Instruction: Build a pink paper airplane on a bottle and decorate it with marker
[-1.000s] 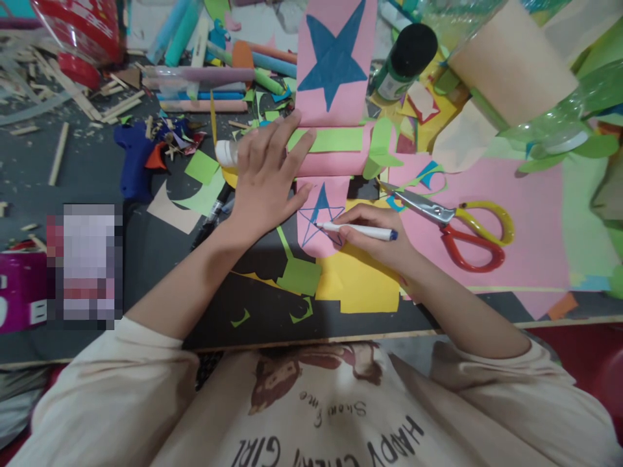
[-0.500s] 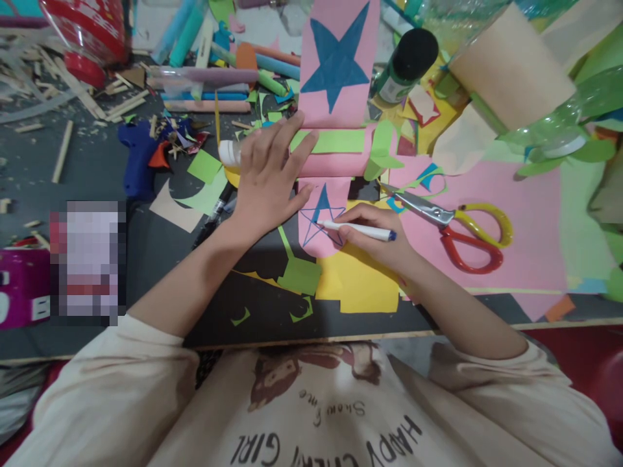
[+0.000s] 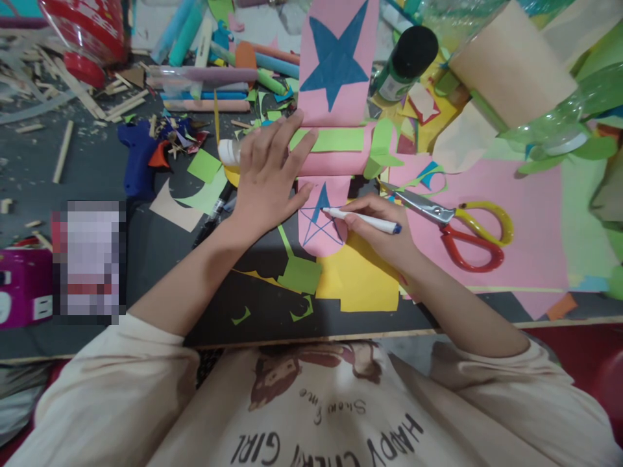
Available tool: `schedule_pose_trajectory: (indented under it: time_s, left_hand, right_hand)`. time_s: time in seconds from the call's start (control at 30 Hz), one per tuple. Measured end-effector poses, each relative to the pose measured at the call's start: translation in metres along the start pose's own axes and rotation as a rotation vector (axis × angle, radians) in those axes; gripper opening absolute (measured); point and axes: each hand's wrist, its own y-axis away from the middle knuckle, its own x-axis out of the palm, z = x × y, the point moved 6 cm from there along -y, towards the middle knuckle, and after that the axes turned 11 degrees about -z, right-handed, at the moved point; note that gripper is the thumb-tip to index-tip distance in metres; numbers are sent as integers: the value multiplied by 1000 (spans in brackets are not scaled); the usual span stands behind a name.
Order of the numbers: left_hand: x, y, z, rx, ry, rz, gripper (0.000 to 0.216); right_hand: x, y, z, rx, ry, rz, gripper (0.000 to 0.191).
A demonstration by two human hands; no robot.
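Your right hand is pinching a white marker, tip at nine o'clock, on the blue star of a rounded pink paper flap. Your left hand, fingers spread, is resting on the green-striped pink tube; its rolling could skew strokes.

Matt met gloss!
The pink paper model looked matt, the marker smooth plastic; scissor blades gleamed, polished metal, handles glossy plastic, a wooden stick dull.

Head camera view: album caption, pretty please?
Right hand holds a white marker at a partly blue star; left hand touches the pink craft.
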Motion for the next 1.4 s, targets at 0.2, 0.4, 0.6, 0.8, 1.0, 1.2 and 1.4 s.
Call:
schedule_pose_trajectory:
  time_s: [0.2, 0.4, 0.6, 0.8, 1.0, 1.2, 1.4]
  left_hand:
    - [0, -1, 0, -1, -2, 6, 67]
    - [-1, -1, 0, -16, -35, 37, 69]
    - [1, -1, 1, -49, -91, 63, 70]
    - [1, -1, 0, -73, -63, 76, 71]
    - [1, -1, 0, -26, -26, 21, 68]
    - [-1, 0, 0, -8, -35, 12, 67]
    - [-2, 0, 0, 0, -25, -5, 67]
  right_hand:
    - [1, 0, -2, 0, 14, 23, 17]
    - [1, 0, 0, 2, 16, 17, 14]
    - [2, 0, 0, 22, -9, 18, 16]
    - [1, 0, 0, 7, 3, 22, 19]
    - [1, 0, 0, 23, 5, 18, 23]
    - [0, 0, 1, 24, -2, 16, 20]
    - [1, -1, 1, 10, -33, 30, 19]
